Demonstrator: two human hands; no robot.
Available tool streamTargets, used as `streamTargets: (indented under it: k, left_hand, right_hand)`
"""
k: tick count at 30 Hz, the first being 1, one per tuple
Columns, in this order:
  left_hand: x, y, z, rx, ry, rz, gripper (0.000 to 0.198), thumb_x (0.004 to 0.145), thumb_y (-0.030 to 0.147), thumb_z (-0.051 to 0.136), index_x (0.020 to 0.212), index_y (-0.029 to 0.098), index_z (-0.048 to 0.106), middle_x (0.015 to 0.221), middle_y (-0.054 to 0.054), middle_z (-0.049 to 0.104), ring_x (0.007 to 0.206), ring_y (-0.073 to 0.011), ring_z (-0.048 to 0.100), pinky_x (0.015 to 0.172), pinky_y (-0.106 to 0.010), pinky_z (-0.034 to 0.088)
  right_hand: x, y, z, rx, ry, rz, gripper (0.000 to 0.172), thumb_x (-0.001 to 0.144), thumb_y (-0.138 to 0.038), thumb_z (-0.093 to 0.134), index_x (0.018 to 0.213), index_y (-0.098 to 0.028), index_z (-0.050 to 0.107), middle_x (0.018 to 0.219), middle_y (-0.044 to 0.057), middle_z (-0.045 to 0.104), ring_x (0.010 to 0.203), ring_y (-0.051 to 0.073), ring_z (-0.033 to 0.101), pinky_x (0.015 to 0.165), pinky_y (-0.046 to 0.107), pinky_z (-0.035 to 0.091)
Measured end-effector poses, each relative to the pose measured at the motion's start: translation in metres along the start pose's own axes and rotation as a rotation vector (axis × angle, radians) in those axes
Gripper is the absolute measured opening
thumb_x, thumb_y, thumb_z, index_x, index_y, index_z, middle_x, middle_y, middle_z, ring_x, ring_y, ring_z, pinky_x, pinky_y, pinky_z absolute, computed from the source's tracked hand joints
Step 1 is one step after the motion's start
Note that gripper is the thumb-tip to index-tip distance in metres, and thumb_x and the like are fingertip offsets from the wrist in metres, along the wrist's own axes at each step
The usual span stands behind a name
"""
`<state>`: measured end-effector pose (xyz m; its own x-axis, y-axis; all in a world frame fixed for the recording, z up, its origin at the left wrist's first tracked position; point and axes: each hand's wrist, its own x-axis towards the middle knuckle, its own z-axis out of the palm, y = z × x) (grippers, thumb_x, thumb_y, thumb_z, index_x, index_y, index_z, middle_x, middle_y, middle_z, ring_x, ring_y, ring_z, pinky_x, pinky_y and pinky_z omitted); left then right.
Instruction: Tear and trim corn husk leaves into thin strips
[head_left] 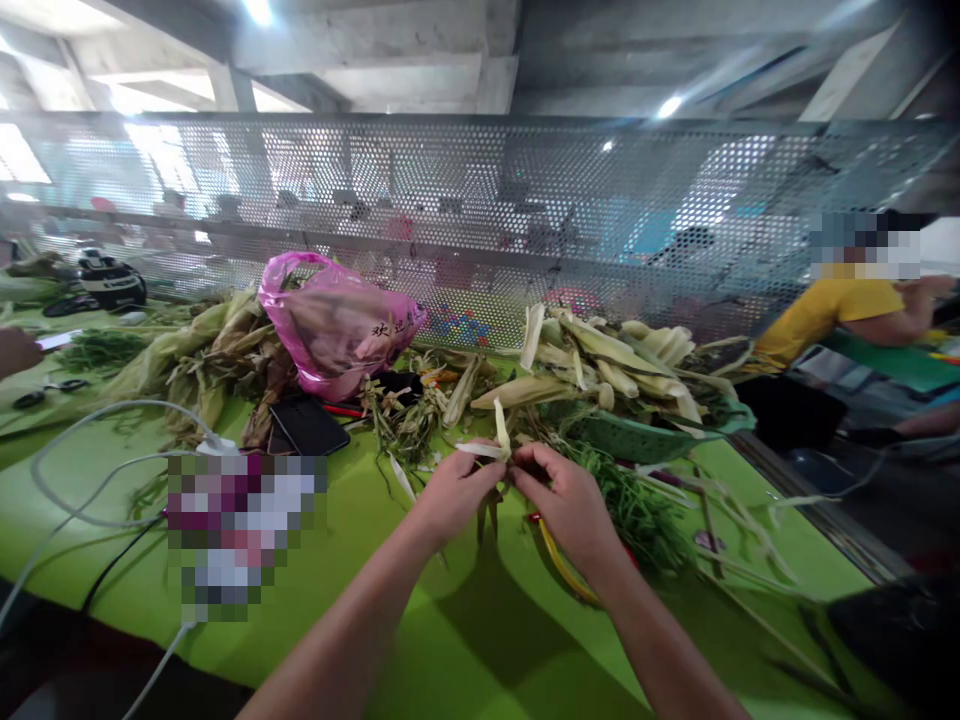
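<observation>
Pale corn husk strips (502, 430) stick up and out to the left between my hands, above the green table (375, 610). My left hand (459, 492) pinches them from the left, thumb and fingers pressed together. From the right, my right hand (566, 497) has its fingertips closed on the same husk. Darker narrow ends (487, 515) hang below the fingers. A curved yellow thing with red parts (562, 565) lies partly behind my right forearm; its kind is unclear. Dried corn husks (622, 360) are heaped in a green basket (637, 437) beyond my right hand.
Left of my hands lie a black phone (309, 428), a pink plastic bag (337, 330), more husks (217, 350) and white cables (97, 410). Green sprigs (645, 520) sit at right. A perforated metal screen (450, 200) stands behind; a person in yellow (832, 315) sits far right.
</observation>
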<state>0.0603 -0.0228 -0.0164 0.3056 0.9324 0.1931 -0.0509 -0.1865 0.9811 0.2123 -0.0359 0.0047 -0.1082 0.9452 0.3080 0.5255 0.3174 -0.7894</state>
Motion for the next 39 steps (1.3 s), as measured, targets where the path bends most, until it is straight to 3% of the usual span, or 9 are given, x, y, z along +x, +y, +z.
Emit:
streamTargets:
  k: [4, 7, 12, 16, 19, 24, 30, 35, 39]
  left_hand:
    - [0.000, 0.001, -0.001, 0.089, 0.043, 0.006, 0.022, 0.082, 0.038, 0.056, 0.078, 0.016, 0.055, 0.067, 0.002, 0.050, 0.062, -0.0101, 0.046, 0.060, -0.023, 0.037]
    - [0.001, -0.001, -0.002, 0.018, 0.123, -0.066, 0.033, 0.083, 0.046, 0.053, 0.067, 0.017, 0.046, 0.057, 0.005, 0.042, 0.052, -0.0084, 0.040, 0.053, -0.023, 0.032]
    - [0.000, 0.001, -0.005, -0.222, 0.165, -0.105, 0.035, 0.078, 0.049, 0.059, 0.069, 0.017, 0.048, 0.057, 0.007, 0.039, 0.050, -0.0065, 0.035, 0.059, -0.024, 0.039]
    - [-0.002, 0.007, -0.009, -0.281, 0.158, -0.124, 0.036, 0.076, 0.050, 0.062, 0.073, 0.016, 0.051, 0.058, 0.007, 0.038, 0.049, -0.0054, 0.032, 0.060, -0.024, 0.039]
    - [-0.001, 0.009, -0.011, -0.243, 0.112, -0.127, 0.038, 0.075, 0.052, 0.061, 0.069, 0.016, 0.049, 0.057, 0.006, 0.040, 0.049, -0.0061, 0.034, 0.058, -0.023, 0.037]
    - [-0.001, 0.009, -0.007, -0.104, 0.009, -0.133, 0.041, 0.076, 0.055, 0.057, 0.066, 0.017, 0.048, 0.056, 0.004, 0.042, 0.051, -0.0081, 0.038, 0.053, -0.024, 0.028]
    - [-0.003, 0.005, -0.001, -0.034, -0.104, -0.121, 0.039, 0.080, 0.054, 0.053, 0.072, 0.016, 0.053, 0.060, 0.004, 0.038, 0.056, -0.0089, 0.036, 0.056, -0.025, 0.029]
    - [-0.004, 0.006, -0.003, -0.026, -0.151, -0.126, 0.038, 0.078, 0.051, 0.056, 0.075, 0.013, 0.060, 0.064, 0.002, 0.041, 0.062, -0.0101, 0.038, 0.061, -0.025, 0.034]
    - [-0.003, 0.003, -0.004, -0.036, -0.139, -0.135, 0.037, 0.081, 0.049, 0.054, 0.084, 0.013, 0.062, 0.066, 0.002, 0.042, 0.062, -0.0101, 0.039, 0.061, -0.024, 0.036]
  right_hand:
    - [-0.001, 0.000, 0.001, -0.122, -0.018, -0.070, 0.010, 0.081, -0.029, 0.056, 0.075, -0.023, 0.061, 0.072, 0.000, 0.063, 0.069, 0.019, 0.055, 0.064, 0.028, 0.039]
    - [-0.002, -0.001, 0.001, -0.118, -0.085, -0.070, 0.015, 0.086, -0.032, 0.051, 0.079, -0.022, 0.059, 0.075, 0.001, 0.062, 0.071, 0.018, 0.055, 0.065, 0.028, 0.040]
    - [0.000, -0.001, -0.002, -0.114, -0.102, -0.032, 0.016, 0.086, -0.035, 0.051, 0.077, -0.022, 0.056, 0.073, 0.000, 0.060, 0.069, 0.018, 0.053, 0.062, 0.028, 0.038]
    - [0.003, 0.003, -0.005, -0.124, -0.074, -0.037, 0.015, 0.084, -0.034, 0.054, 0.076, -0.022, 0.056, 0.073, 0.001, 0.061, 0.070, 0.019, 0.054, 0.064, 0.029, 0.039]
    - [0.005, 0.006, -0.006, 0.036, -0.101, 0.020, 0.015, 0.082, -0.036, 0.058, 0.081, -0.021, 0.061, 0.078, 0.002, 0.064, 0.075, 0.020, 0.057, 0.069, 0.030, 0.042]
    - [0.005, 0.005, -0.003, 0.533, -0.141, 0.219, 0.030, 0.079, -0.046, 0.065, 0.094, -0.020, 0.065, 0.087, 0.003, 0.068, 0.084, 0.020, 0.062, 0.075, 0.030, 0.047]
    - [0.004, 0.004, 0.004, 0.623, 0.033, 0.246, 0.028, 0.067, -0.042, 0.078, 0.072, -0.017, 0.065, 0.065, -0.002, 0.060, 0.060, 0.013, 0.053, 0.060, 0.025, 0.043]
    - [0.004, 0.005, 0.007, 0.691, 0.150, 0.257, 0.029, 0.066, -0.042, 0.078, 0.071, -0.019, 0.062, 0.062, -0.003, 0.058, 0.055, 0.012, 0.051, 0.056, 0.026, 0.042]
    - [0.006, 0.008, 0.000, 0.456, 0.199, 0.137, 0.028, 0.072, -0.043, 0.073, 0.076, -0.019, 0.059, 0.065, -0.002, 0.056, 0.059, 0.014, 0.051, 0.059, 0.027, 0.043]
